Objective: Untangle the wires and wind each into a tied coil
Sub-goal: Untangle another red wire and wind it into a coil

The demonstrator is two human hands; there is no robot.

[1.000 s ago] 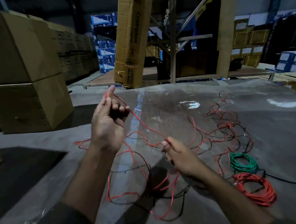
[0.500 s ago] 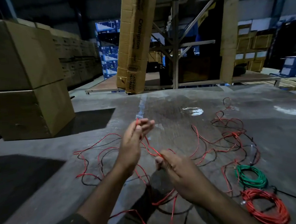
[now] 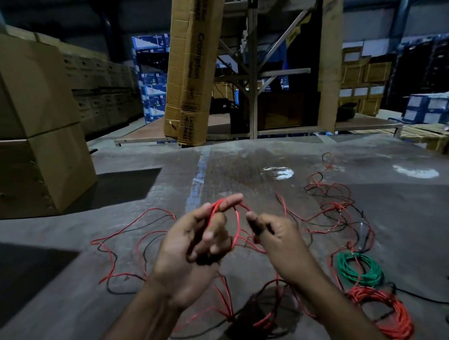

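Winding: left hand (image 3: 196, 246) and right hand (image 3: 273, 236) both pinch red wire (image 3: 237, 221); green coil (image 3: 359, 268), orange coil (image 3: 384, 310) done (lower right); tangle (image 3: 328, 210) remains.

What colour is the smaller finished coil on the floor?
Green, seen in the head view, beside the red coil.

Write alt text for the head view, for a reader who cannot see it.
Two bare hands hold a red wire above a grey floor: the left hand pinches a loop, the right hand feeds it. Tangled red and black wires lie around; a green coil and an orange-red coil lie right.
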